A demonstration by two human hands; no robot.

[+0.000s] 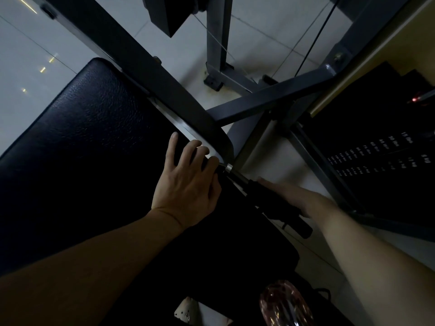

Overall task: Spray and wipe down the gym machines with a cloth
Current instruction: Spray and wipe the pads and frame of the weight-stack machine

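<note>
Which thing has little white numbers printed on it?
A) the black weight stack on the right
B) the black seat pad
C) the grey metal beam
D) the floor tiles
A: the weight stack on the right carries rows of small white markings, with lbs and kg readable on some of them.
</note>
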